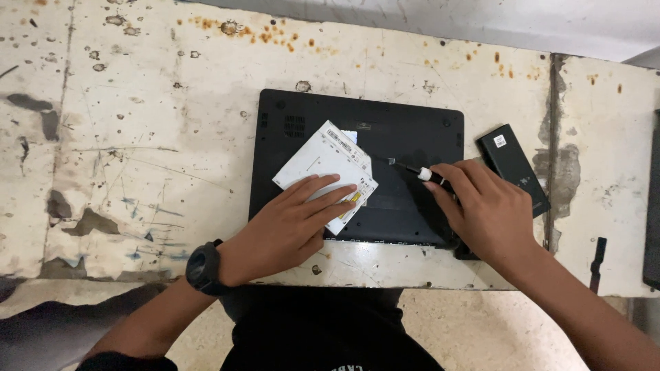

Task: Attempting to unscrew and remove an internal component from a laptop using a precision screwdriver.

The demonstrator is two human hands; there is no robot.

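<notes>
A black laptop (pixel 412 130) lies bottom-up on a worn white table (pixel 158 158). A flat silver optical drive (pixel 323 161) rests on its left half. My left hand (pixel 289 223), with a black watch at the wrist, lies flat on the drive's near corner. My right hand (pixel 481 209) grips a screwdriver (pixel 416 170) with a black and white handle. Its tip touches the laptop's underside near the middle.
A black rectangular battery pack (pixel 514 165) lies on the table just right of the laptop. A small black strip (pixel 599 261) sits near the table's front right edge. Another dark object (pixel 653 206) shows at the far right edge. The table's front edge runs just below the laptop.
</notes>
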